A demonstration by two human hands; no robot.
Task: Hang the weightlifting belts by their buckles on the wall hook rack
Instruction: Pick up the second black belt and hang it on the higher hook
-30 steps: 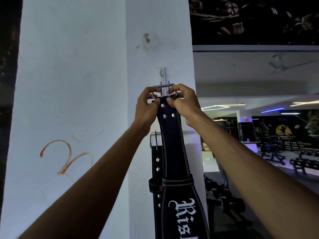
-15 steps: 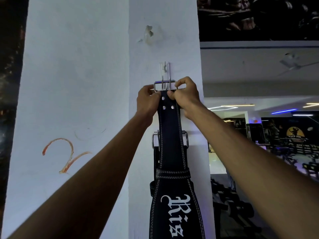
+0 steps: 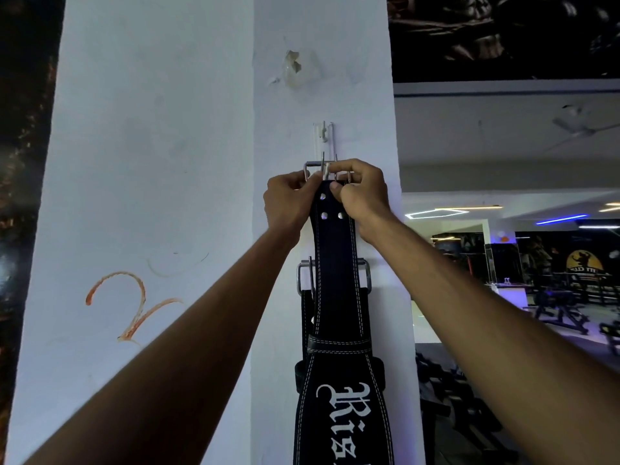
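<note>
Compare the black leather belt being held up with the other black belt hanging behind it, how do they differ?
The held black leather belt is in front, gripped at its buckle by the left hand and right hand; the rear black belt hangs untouched. The held belt's silver buckle sits below the white wall hook; the rear belt's buckle is lower still. Both have white stitching and metal buckles.

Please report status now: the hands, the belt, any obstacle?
Left hand, right hand both gripping belt at buckle. Buckle below hook, not on. Nothing blocking.
</note>
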